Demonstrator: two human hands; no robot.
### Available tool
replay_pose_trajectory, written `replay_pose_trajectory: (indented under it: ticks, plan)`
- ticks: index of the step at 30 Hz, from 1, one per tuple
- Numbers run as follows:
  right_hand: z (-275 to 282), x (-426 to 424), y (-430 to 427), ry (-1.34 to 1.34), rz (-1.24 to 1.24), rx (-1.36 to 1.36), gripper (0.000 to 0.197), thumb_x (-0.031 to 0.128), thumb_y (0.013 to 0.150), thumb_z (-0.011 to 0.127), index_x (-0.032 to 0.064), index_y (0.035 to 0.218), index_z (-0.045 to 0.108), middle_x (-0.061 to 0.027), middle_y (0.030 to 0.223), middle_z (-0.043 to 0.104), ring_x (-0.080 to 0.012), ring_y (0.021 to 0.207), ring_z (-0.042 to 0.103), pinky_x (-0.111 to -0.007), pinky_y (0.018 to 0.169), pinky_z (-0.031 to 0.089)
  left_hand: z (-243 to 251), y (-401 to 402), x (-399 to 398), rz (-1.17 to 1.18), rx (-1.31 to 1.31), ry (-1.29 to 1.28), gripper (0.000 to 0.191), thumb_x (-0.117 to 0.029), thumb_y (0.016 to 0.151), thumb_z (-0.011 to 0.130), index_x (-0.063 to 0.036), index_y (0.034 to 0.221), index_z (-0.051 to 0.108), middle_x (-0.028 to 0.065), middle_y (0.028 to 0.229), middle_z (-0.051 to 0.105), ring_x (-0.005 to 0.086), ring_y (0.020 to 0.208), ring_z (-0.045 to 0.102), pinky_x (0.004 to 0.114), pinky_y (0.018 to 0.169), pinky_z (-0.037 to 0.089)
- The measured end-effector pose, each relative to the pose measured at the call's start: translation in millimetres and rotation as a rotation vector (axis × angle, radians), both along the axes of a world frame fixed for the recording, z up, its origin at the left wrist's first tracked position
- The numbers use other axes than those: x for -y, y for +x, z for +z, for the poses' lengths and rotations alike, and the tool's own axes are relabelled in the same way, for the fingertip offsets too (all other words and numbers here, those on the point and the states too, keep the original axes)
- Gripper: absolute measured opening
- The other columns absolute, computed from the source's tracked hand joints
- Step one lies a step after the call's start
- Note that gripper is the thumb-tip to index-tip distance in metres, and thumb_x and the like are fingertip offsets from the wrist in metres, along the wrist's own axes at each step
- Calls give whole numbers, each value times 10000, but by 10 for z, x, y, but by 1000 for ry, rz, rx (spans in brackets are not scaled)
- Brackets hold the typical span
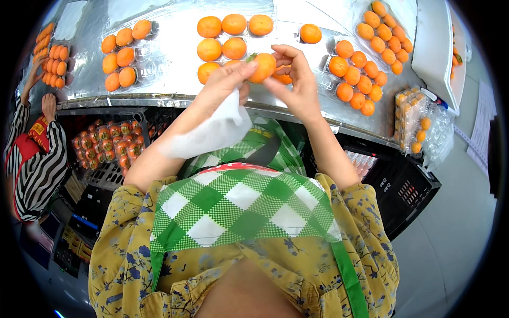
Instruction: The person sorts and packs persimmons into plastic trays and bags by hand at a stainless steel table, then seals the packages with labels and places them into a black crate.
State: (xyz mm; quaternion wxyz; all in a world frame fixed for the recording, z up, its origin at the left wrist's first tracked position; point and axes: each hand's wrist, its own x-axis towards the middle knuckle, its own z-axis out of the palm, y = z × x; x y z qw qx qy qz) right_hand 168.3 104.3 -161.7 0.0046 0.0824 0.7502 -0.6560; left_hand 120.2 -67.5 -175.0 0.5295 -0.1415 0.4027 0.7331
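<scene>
My left hand [228,77] grips an orange persimmon [263,67] between thumb and fingers, its green calyx facing up and left. A white cloth or tissue [216,129] also hangs from that hand, draped along the forearm. To the fruit's right, my right hand [296,81] has its fingers curled and spread, the thumb close to the fruit's lower edge; whether it touches is unclear. Beneath both hands lies a clear plastic tray [222,61] of persimmons, partly covered by them. A single persimmon [310,33] rests farther right on the metal table [175,59].
Partly filled persimmon trays stand at left [125,55] and right [354,77], with a fuller tray [383,33] behind. A white foam box [433,51] and stacked clear packs [413,119] occupy the right end. Crates of tomato-like fruit [107,141] sit below. Another person's striped sleeve [57,147] is at left.
</scene>
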Motion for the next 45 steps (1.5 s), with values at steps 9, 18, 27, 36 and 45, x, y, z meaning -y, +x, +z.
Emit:
replay_pose_trajectory:
  ticks: [9,18,27,36,45]
  plan:
    - [-126,-137,14,-774,-52,169,444,193,784,628,5,1161,487,-114,1076,566,-200,906,578,-319,820,471,54,-37,42,-21,21,90,520,-467,923,438,7,1091,568,72,896,624,39,454,325,187,406,272]
    - [-274,-277,59,-1270,-44,334,592,342,862,497,-44,1292,370,-174,1224,492,-229,1052,523,-317,856,459,11,-28,250,43,-15,8,487,-422,958,371,-5,1144,541,72,910,596,23,480,320,161,442,288]
    - [-189,-175,-224,378,33,-7,508,149,688,737,47,1140,528,-80,983,579,-184,780,605,-311,698,517,-6,1,385,93,-55,-68,456,-388,960,384,1,1135,546,78,902,602,26,473,328,165,442,292]
    - [-281,-157,-489,1010,372,-316,462,107,569,688,98,1015,568,-38,905,537,-226,859,529,-362,724,408,-13,22,436,131,-114,-53,434,-388,941,437,-6,1094,572,87,868,626,24,450,354,169,420,304]
    - [-291,-85,-549,1351,495,-346,196,129,706,593,140,902,600,9,909,522,-160,889,518,-325,688,393,9,16,437,122,-136,-94,422,-370,947,425,-4,1097,572,88,854,624,31,452,350,176,424,310]
